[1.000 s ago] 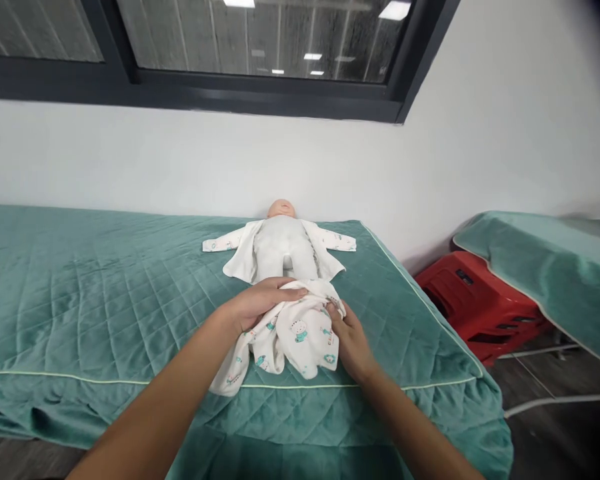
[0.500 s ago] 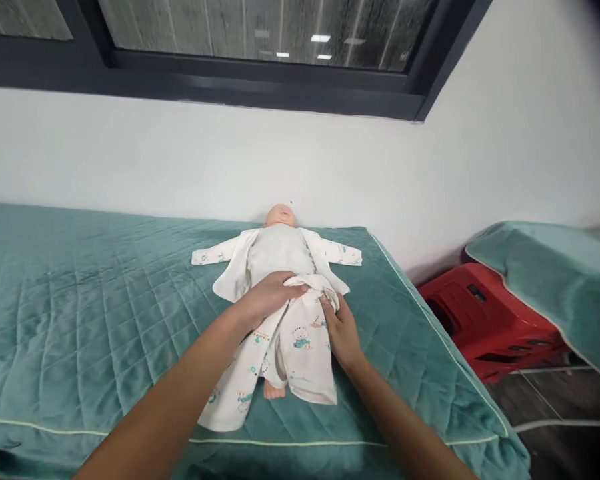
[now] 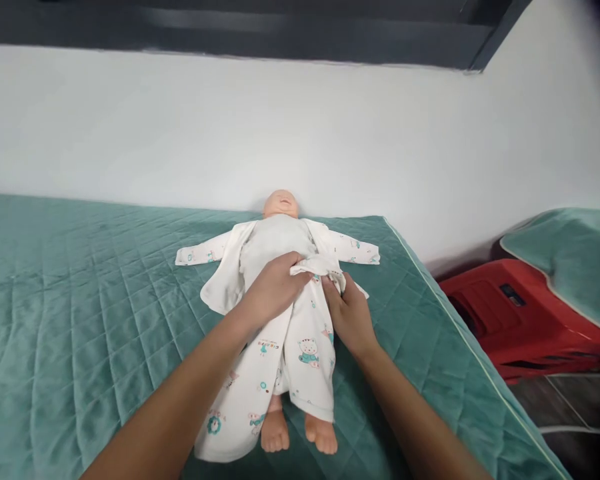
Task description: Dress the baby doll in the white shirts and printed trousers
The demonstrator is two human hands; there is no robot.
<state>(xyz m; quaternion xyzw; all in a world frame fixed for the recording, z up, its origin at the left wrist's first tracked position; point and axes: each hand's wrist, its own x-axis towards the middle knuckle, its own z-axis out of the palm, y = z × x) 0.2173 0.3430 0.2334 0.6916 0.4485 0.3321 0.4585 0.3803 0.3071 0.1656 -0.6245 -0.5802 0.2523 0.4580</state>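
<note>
A baby doll (image 3: 281, 202) lies on its back with its head by the wall. It wears an open white printed jacket (image 3: 221, 280) over a pale top. My left hand (image 3: 279, 288) and my right hand (image 3: 349, 313) both grip the waistband of white printed baby pants (image 3: 307, 347), bunched at the doll's lower belly. One pant leg is around the doll's leg on the right, and a bare foot (image 3: 321, 435) sticks out of its cuff. The other pant leg lies flat on the left, beside a second bare foot (image 3: 275, 432).
A green quilted cover (image 3: 105, 313) spreads under the doll, its piped edge on the right. Beyond that edge stands a red plastic object (image 3: 515, 307), partly under another green cover (image 3: 575, 260). A white wall (image 3: 230, 127) with a dark window frame (image 3: 280, 30) rises behind.
Both hands have drawn the waistband up toward the doll's belly. The foot on the right has come out of the cuff. My view has tilted downward and nearer.
</note>
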